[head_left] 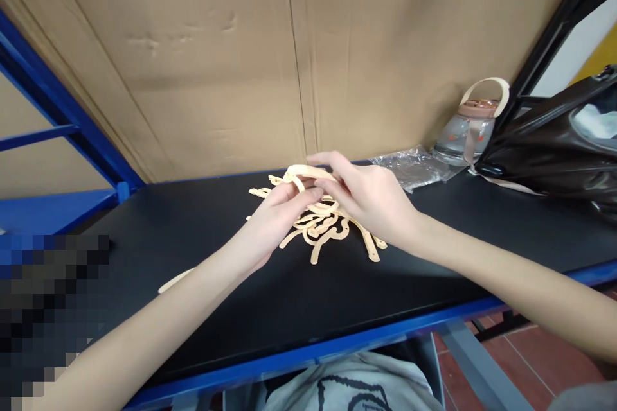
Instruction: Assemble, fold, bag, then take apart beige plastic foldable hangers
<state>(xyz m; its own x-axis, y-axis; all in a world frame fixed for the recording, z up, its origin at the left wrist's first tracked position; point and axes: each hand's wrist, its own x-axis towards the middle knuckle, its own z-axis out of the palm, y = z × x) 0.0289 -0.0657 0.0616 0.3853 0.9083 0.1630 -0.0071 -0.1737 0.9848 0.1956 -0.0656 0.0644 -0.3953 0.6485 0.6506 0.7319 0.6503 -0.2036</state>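
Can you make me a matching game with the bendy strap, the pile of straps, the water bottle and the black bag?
Things:
1. curved beige strap
2. pile of beige straps
3. water bottle
4. black bag

Places:
A. far right end of the table
B. lying on the black table under the hands
C. held up by the left hand and right hand
D. against the cardboard, beside the bag

Pairs: 1-C, 2-B, 3-D, 4-A
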